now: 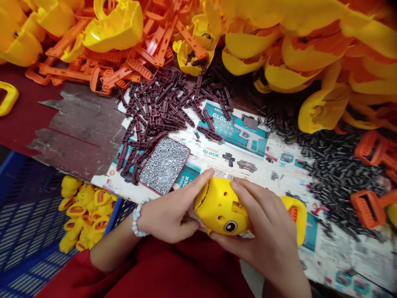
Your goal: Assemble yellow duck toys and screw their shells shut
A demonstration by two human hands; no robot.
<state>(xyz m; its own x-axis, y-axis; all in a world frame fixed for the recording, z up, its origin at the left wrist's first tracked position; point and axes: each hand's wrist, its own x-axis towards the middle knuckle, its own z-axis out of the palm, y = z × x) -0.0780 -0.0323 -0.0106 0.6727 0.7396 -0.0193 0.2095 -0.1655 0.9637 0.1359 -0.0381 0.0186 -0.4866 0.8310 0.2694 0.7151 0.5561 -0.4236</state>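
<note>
Between my two hands is a yellow plastic toy body with a printed eye, screw holes and a yellow loop handle at its right end. My left hand, wearing a beaded bracelet, grips its left end. My right hand wraps round the right part, fingers over the top and thumb at the lower side. An orange piece shows inside the handle loop. Just beyond my left hand lies a red-rimmed tray full of small silver screws. The underside of the toy is hidden.
Dark maroon plastic strips lie heaped behind the tray. Orange handled parts and yellow shell halves pile up at the back. Small black cylinders spread at right. A blue crate with yellow toys stands lower left.
</note>
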